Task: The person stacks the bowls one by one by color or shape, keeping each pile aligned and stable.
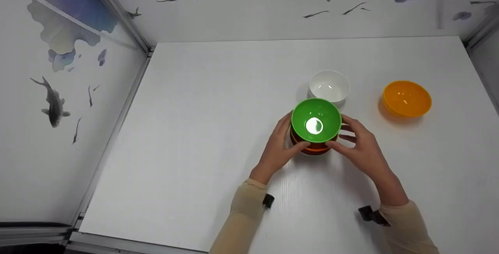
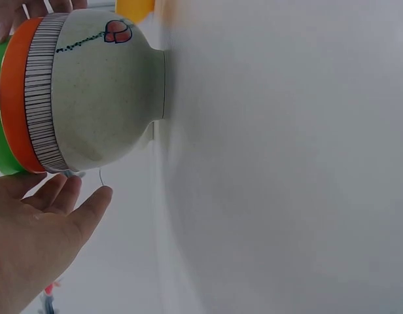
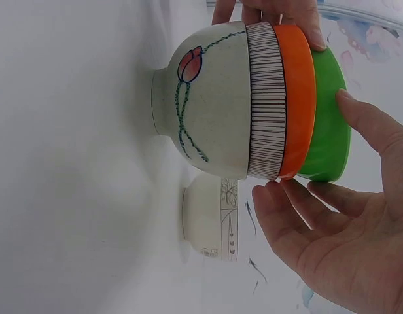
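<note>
- Fingers of my left hand point(image 1: 277, 148) are curved on the left side of a green bowl point(image 1: 315, 119), and the thumb comes to its near side.
- Fingers of my right hand point(image 1: 362, 150) do the same on the right, with the thumb near its front edge; so both hands hold this bowl between them.
- Green bowl sits at the top of a stack, its open mouth upward.
- Below it is an orange bowl point(image 3: 298, 98), whose rim shows as a bright band.
- Lowest is a pale bowl point(image 3: 218, 111) with a striped band and a painted red flower; its foot stands on the white table point(image 1: 187, 129).
- Just behind the stack stands a white bowl point(image 1: 329, 84), upright; the right wrist view shows thin drawings on its side.
- More to the right, well apart, a yellow-orange bowl point(image 1: 407, 98) stands upright.
- Farthest is the back wall point(image 1: 241, 16), decorated with dark fish.
</note>
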A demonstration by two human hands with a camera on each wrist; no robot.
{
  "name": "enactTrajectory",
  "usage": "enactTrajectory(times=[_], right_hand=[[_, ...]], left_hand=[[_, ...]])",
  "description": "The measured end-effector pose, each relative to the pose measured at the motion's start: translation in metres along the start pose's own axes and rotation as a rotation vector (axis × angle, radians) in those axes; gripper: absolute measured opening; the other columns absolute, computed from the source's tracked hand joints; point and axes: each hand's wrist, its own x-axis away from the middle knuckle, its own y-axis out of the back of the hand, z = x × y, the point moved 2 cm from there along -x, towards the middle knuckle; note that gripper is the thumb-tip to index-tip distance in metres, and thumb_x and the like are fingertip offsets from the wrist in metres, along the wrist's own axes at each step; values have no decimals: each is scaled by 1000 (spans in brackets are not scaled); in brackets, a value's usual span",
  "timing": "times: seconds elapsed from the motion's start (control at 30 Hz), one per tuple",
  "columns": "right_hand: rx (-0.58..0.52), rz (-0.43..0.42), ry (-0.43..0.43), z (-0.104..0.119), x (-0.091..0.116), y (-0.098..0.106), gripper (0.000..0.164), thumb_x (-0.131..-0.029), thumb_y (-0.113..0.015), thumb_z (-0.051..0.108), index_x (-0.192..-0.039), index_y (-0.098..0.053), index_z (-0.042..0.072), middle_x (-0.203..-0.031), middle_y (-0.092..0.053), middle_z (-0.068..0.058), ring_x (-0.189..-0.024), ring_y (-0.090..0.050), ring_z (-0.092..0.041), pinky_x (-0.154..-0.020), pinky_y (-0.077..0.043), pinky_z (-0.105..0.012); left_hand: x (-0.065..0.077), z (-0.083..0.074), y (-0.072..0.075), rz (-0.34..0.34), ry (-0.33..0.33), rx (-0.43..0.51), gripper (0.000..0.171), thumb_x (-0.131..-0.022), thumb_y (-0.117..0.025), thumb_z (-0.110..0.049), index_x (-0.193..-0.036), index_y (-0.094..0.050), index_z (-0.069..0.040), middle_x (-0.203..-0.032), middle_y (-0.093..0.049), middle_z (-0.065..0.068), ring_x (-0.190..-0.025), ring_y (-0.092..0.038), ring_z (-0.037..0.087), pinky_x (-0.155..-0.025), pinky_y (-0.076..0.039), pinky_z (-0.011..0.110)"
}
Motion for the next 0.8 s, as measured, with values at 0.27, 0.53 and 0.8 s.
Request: enactTrajectory(times=[0.27, 0.53, 0.8], right_hand=[[-11, 8, -14, -2, 1, -1, 77, -87, -79, 27, -150, -40, 5, -148, -50, -16, -126, -56, -37, -99, -53, -51], [-3, 21, -40, -2, 2, -3, 78, -87, -78, 28, -150, -39, 4, -149, -48, -18, -128, -54, -39, -100, -53, -53], [-10, 21, -36, -3, 5, -4, 77, -87, -78, 27, -150, -39, 3, -149, -48, -19, -128, -54, -39, -101, -52, -54]], left_hand=[[0, 0, 0, 8, 4, -14, 87, -89, -74, -41, -159, -26, -19, -163, -30, 0, -151, -28, 15, -124, -30, 40], [2, 0, 1, 11, 10, -54, 87, -89, -73, -41, -158, -27, -15, -163, -29, 3, -151, -29, 19, -123, -31, 42], [7, -4, 3, 29, 32, -216, 89, -91, -67, -51, -159, -25, -14, -165, -24, 1, -153, -26, 19, -123, -33, 40]])
